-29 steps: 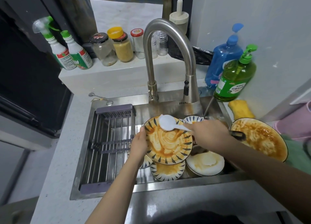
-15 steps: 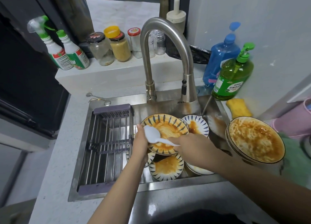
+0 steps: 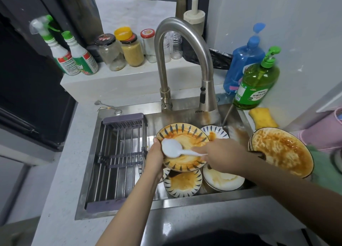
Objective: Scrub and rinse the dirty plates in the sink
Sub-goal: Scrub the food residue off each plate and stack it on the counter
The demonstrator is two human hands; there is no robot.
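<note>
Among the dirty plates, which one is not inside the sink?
The large brown-stained plate at the right, resting on the counter beside the sink. The other dirty plates lie inside the basin or are held over it.

Home kitchen, steel sink (image 3: 187, 202) with faucet (image 3: 185, 47), dish soap bottle (image 3: 256, 84), spice jars (image 3: 132, 48) on ledge

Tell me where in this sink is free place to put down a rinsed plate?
Free: the drying rack over the sink's left half, and bare counter left of it. Crowded: the right half, stacked with dirty plates, and the right ledge, filled by sponge and stained bowl.
</note>
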